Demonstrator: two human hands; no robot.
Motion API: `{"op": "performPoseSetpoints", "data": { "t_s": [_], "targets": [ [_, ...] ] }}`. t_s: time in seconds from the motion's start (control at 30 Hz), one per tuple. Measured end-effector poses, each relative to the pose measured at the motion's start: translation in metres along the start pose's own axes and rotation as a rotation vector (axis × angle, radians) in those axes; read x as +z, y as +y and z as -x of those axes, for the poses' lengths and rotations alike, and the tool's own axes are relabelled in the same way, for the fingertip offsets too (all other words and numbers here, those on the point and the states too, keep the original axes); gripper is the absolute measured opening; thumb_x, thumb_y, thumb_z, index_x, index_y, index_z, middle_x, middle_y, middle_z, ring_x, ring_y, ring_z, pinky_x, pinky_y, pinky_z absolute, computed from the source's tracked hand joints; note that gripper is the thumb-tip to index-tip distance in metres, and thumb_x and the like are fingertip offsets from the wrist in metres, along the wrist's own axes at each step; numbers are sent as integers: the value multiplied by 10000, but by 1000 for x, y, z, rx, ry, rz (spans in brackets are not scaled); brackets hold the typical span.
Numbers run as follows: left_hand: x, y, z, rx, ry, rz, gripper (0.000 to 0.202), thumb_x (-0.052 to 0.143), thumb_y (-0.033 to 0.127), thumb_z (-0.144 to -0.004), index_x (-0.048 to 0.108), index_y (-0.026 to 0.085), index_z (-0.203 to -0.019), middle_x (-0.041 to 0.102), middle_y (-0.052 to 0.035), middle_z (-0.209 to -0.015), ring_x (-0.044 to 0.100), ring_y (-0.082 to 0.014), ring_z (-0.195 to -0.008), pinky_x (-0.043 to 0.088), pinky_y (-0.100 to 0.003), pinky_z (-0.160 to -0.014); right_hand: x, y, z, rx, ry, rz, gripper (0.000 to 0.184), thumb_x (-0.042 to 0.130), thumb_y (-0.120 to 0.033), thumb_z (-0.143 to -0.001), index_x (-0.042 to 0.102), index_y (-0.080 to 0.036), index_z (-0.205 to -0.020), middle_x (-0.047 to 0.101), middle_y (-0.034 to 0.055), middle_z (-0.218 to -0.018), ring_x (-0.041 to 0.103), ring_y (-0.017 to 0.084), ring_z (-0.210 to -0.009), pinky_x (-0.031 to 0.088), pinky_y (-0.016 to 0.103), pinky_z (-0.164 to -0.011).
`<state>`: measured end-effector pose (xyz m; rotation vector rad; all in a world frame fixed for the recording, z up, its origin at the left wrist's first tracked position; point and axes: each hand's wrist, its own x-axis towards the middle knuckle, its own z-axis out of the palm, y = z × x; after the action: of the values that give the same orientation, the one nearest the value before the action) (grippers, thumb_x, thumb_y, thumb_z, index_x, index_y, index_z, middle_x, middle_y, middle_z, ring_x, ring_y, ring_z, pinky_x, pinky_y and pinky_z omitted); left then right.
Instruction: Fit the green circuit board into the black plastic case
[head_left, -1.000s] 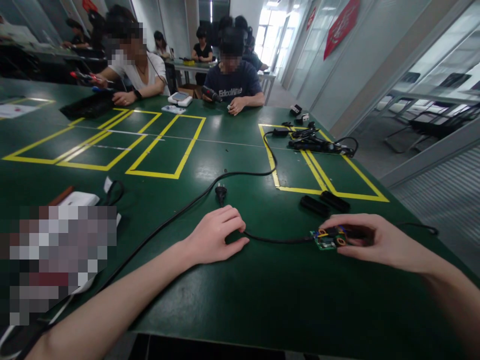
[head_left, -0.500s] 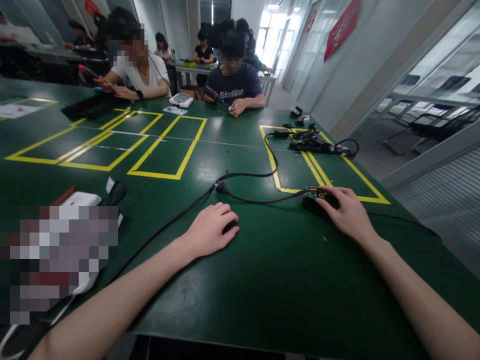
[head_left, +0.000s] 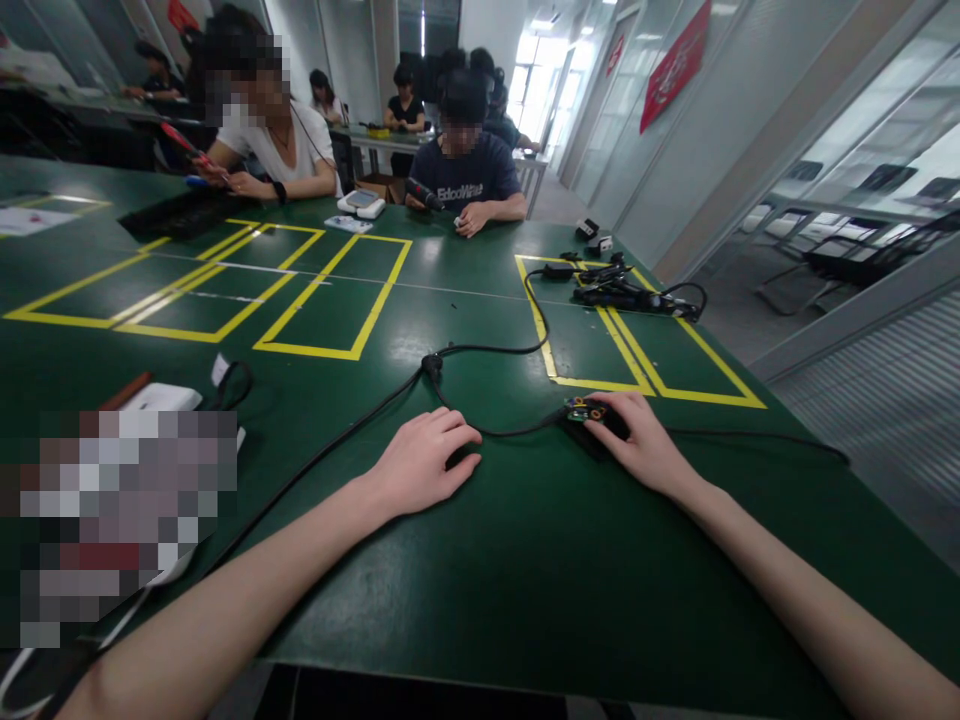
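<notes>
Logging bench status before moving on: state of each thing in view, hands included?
Left hand: loosely curled, palm down, no visible load.
Right hand: closed on board.
Board: held, upper face exposed.
Black shell: below board, partly hidden.
Plug: unplugged, lying at long cable.
Long cable: slack, uncoiled.
Plug cord: slack.
White box: screen up; power unclear.
Black bundle: lying across yellow tape.

A person's slender bare forearms (head_left: 262, 585) taper to slim wrists (head_left: 367, 497), the bare left grip (head_left: 424, 460) at seven o'clock, the bare right grip (head_left: 637, 440) at four.
</notes>
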<state>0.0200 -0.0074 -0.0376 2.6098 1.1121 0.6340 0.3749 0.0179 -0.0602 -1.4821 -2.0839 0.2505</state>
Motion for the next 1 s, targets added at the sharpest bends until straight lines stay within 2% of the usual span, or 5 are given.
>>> {"op": "performPoseSetpoints", "data": {
  "t_s": [0.17, 0.33, 0.47, 0.67, 1.0],
  "targets": [
    [-5, 2, 0, 107, 130, 56, 269, 691, 393, -939, 685, 183, -1107, 695, -78, -1032, 657, -233, -946, 542, -359, -815, 28, -79, 5, -335, -155, -149, 199, 574, -282, -1013, 632, -214, -1191, 710, 128, -1091, 631, 283, -1031, 581, 470, -894],
    [-17, 1, 1, 180, 202, 92, 366, 488, 435, -1040, 662, 167, -862, 653, -34, -745, 599, -175, -695, 456, -315, -676, 58, -136, 3, -600, -250, -266, 167, 602, -266, -1020, 609, -180, -1162, 712, 121, -1083, 631, 255, -1025, 570, 411, -884],
    [-26, -2, 2, 184, 135, 146, 378, 445, 430, -1043, 631, 168, -844, 638, -20, -716, 582, -159, -658, 435, -295, -655, 71, -144, -1, -645, -174, -260, 165, 577, -291, -1038, 622, -175, -1145, 719, 124, -1093, 652, 248, -1021, 557, 399, -873],
    [-29, -3, 2, 220, 27, 187, 473, 718, 551, -878, 647, 157, -1129, 719, -50, -919, 675, -200, -797, 505, -311, -744, 58, -141, 5, -661, 35, -196, 234, 600, -353, -1020, 661, -178, -1163, 722, 131, -1094, 649, 257, -1010, 562, 423, -854],
    [-30, 1, 6, 16, -214, 231, 372, 856, 265, -774, 751, 217, -1127, 720, -30, -984, 697, -195, -922, 559, -284, -806, 44, -136, 26, -443, -104, -78, 283, 609, -387, -1014, 662, -179, -1199, 714, 86, -1060, 712, 176, -807, 539, 264, -627]
  ]
}}
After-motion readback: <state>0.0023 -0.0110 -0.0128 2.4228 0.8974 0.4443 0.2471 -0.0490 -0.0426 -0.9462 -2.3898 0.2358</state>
